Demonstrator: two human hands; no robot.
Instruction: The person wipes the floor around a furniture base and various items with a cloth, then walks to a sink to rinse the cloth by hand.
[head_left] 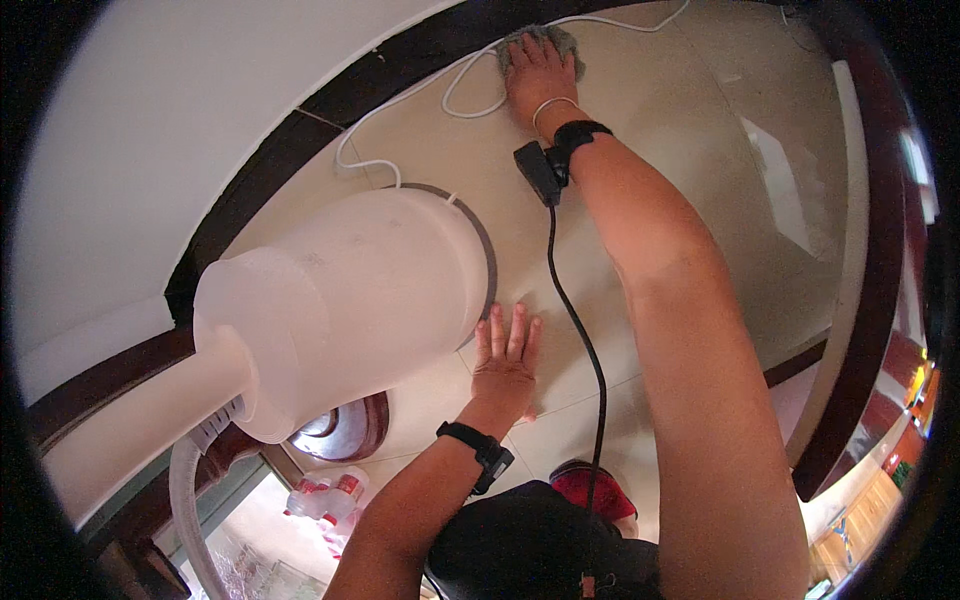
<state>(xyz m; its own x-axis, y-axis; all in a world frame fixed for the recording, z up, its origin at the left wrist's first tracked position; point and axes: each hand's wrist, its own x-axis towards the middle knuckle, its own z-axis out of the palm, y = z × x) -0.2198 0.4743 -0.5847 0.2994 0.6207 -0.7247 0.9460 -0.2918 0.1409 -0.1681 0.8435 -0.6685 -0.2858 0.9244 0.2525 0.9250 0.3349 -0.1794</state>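
My right hand [541, 78] reaches far forward to the floor, its fingers curved over a grey-green cleaning cloth [570, 48] and pressing it down beside the dark skirting. My left hand [507, 358] rests palm down on the tiles, fingers spread and nothing in it. Just ahead and to the left of those fingers is the grey-edged base of a tall white cylindrical appliance [370, 270]. A white power cord [372, 112] runs from behind the appliance along the wall and passes next to the cloth.
Dark skirting [385, 65] borders the white wall. Dark wooden furniture [880, 300] curves along the right. A pale hose [187, 500] hangs from the appliance's upper part. Clear and red plastic bottles [335, 497] stand at the lower left. A black cable [580, 320] trails from my right wrist.
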